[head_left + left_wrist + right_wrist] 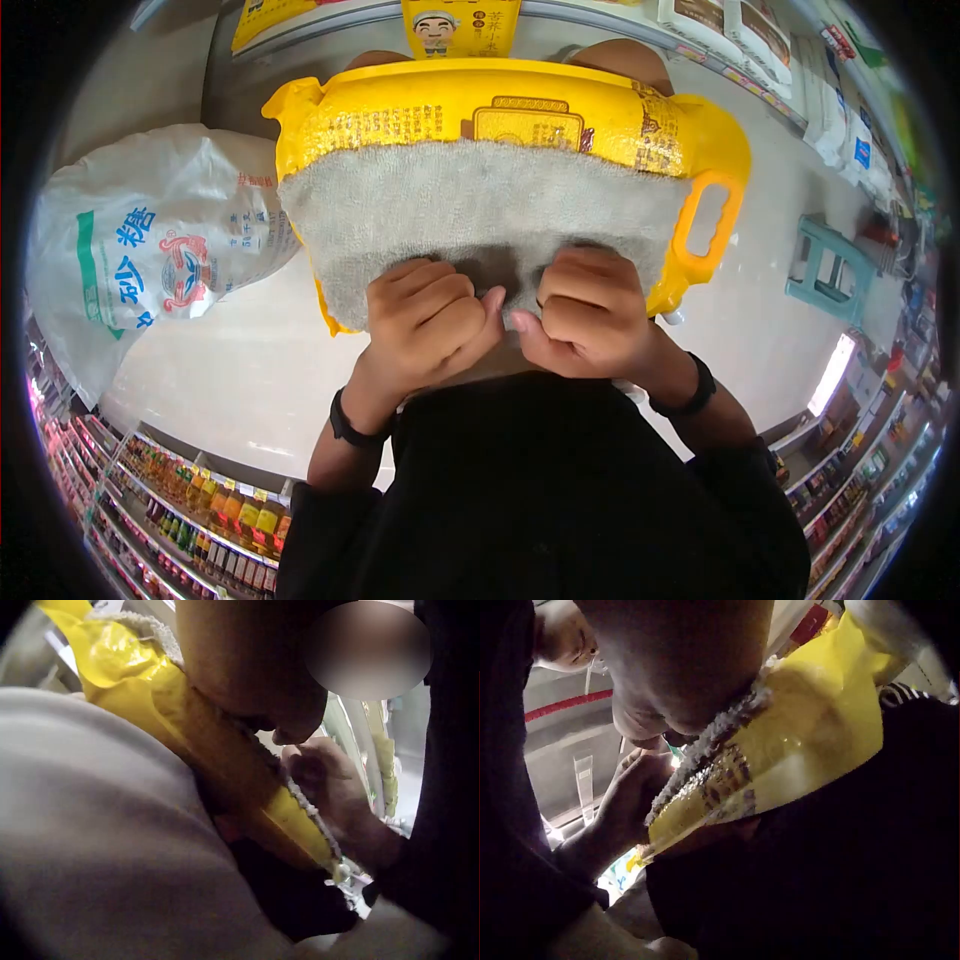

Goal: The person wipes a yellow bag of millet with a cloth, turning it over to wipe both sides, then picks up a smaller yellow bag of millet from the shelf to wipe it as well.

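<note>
A large yellow printed bag (400,115) with an orange-yellow handle (725,215) at its right end lies across the person's lap, bare knees showing behind it. Over its upper face is spread a grey terry towel (480,185). The left hand (430,315) rests on the towel's near part, fingers curled into a fist, thumb pointing inward. Beside it the right hand (585,310) rests likewise, the two thumbs close together. No fabric is seen bunched in either fist; the palms are hidden. In the right wrist view the towel's fluffy edge (705,746) runs beneath the right hand.
On the floor at left stands a white sack (160,240) with blue and red print. A teal stool (830,268) is at right. Beyond the knees is a shelf with a yellow packet (460,30) and white bags (730,35). Bottled goods (230,505) fill shelving at lower left.
</note>
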`<act>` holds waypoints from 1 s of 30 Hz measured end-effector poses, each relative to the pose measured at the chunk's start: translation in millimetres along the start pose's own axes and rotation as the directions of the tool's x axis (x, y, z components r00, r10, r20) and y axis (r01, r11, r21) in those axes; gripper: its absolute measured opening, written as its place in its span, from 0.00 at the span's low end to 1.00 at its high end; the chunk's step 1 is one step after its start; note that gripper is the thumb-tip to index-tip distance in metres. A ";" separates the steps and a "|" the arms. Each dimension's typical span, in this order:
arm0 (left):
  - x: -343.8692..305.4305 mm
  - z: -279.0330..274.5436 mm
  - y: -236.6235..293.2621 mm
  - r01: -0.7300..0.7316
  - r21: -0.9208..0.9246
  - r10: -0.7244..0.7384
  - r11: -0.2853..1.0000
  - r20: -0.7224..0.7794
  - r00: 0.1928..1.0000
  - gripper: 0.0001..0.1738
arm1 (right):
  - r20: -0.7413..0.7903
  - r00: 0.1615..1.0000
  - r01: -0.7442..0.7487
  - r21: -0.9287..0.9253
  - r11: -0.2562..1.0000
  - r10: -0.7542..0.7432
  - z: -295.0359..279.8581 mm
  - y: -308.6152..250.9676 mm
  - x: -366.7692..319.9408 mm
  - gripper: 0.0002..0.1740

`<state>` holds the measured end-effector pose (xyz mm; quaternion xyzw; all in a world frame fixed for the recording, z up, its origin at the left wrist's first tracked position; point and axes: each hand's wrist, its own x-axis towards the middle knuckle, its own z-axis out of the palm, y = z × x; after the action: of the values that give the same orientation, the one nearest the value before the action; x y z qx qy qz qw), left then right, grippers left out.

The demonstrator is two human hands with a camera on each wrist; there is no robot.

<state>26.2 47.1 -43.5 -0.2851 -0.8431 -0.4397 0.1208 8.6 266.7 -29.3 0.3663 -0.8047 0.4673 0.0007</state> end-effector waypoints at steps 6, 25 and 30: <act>2.6 -18.7 -0.2 0.030 0.371 -0.013 0.928 -0.048 0.999 0.15 | -0.080 0.997 -0.049 -0.344 0.938 0.023 1.1 -9.1 0.2 0.17; 10.0 7.0 17.2 0.085 0.561 -0.276 0.823 0.265 0.924 0.38 | 0.015 0.948 -0.214 -0.707 0.674 0.316 -2.9 -5.6 -20.9 0.36; 8.3 18.0 22.7 0.063 0.566 -0.252 0.822 0.263 0.931 0.36 | 0.039 0.952 -0.187 -0.715 0.673 0.305 -1.7 -7.0 -23.1 0.33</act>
<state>33.6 75.0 -34.9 -0.2354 -0.9623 -0.1351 0.0191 29.1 279.5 -30.9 0.2613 -0.9609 0.0909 0.0146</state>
